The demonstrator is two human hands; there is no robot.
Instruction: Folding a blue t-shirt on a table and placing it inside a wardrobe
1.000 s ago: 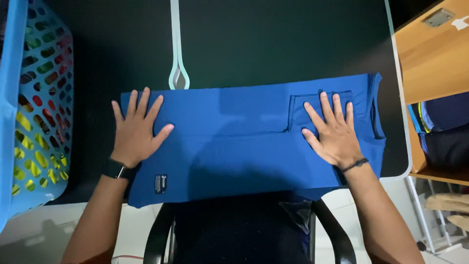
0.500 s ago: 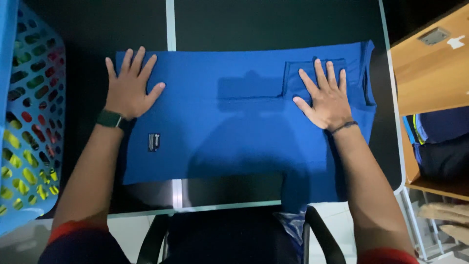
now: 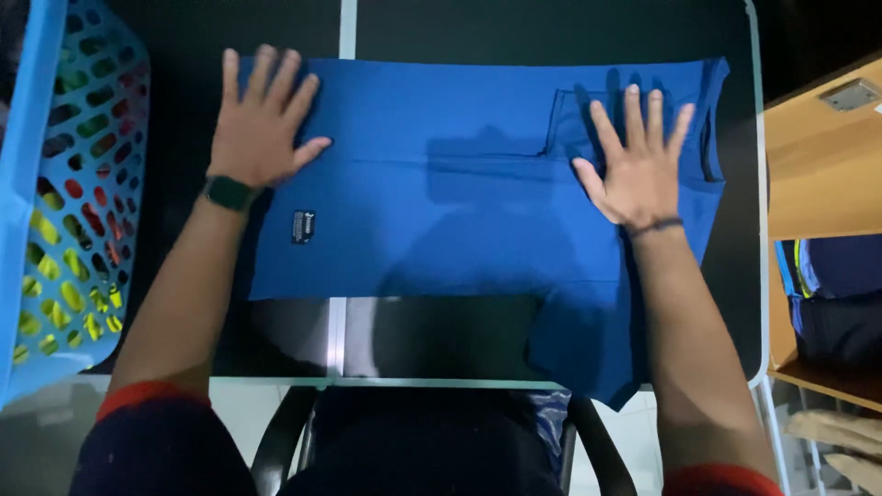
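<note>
blue plastic made up the basket (image 3: 55, 211) at the left edge, its lattice wall showing green, yellow and red cloth through the holes; it stood just beside the black desk (image 3: 514, 28) and clear of the hands. a wooden shelf (image 3: 822, 156) stood to the right, with dark folded clothes (image 3: 841, 294) in its lower bay. a black chair (image 3: 441, 441) sat under the near edge of the desk. nothing lay between the hands and the cloth. the shirt (image 3: 459, 220), a plain strong blue, lay flat across the middle of the desk, folded into a wide band, with one flap hanging over the near edge at the right. it looked smooth and matte, with a small dark tag near its left end and a square folded panel near its right end. the left hand (image 3: 257, 133) pressed flat on the shirt's left end, fingers spread and straight, gripping nothing, a dark watch (image 3: 230, 193) on the wrist. the right hand (image 3: 638, 165) lay flat on the folded panel, fingers also splayed wide, a thin band (image 3: 654, 226) on the wrist.
</note>
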